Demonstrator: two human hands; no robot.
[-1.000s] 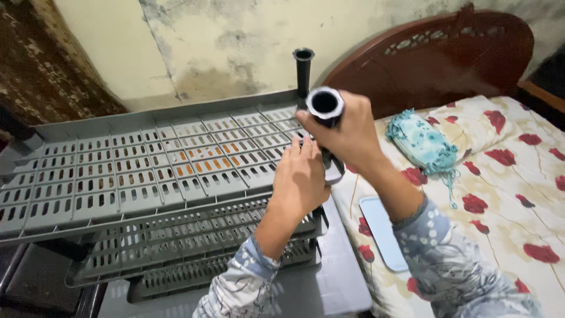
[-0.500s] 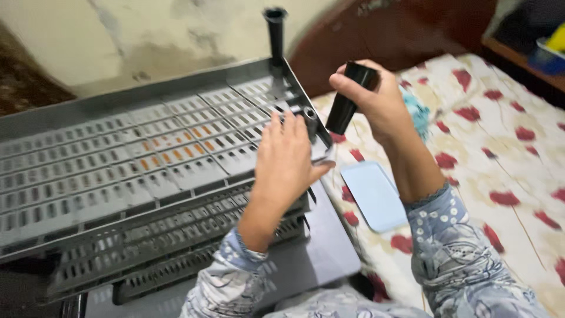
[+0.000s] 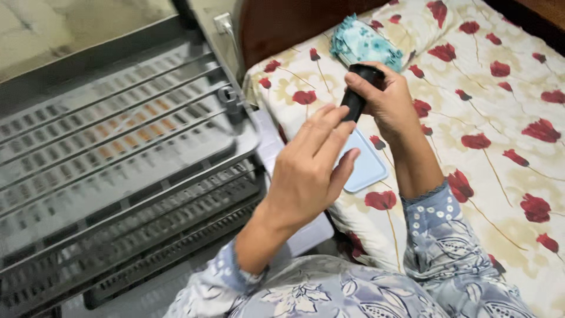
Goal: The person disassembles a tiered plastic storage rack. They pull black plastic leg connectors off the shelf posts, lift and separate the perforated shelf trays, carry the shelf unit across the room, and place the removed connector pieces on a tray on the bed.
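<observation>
A single head-worn view looks steeply down and close over the person's forearms. The grey slatted rack (image 3: 118, 153) fills nine o'clock, and the flowered bed (image 3: 500, 118) spreads from one to four o'clock.

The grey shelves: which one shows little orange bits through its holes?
The top shelf of the grey rack. Orange shows through its middle slots; the two lower shelves show only dark slots.
</observation>
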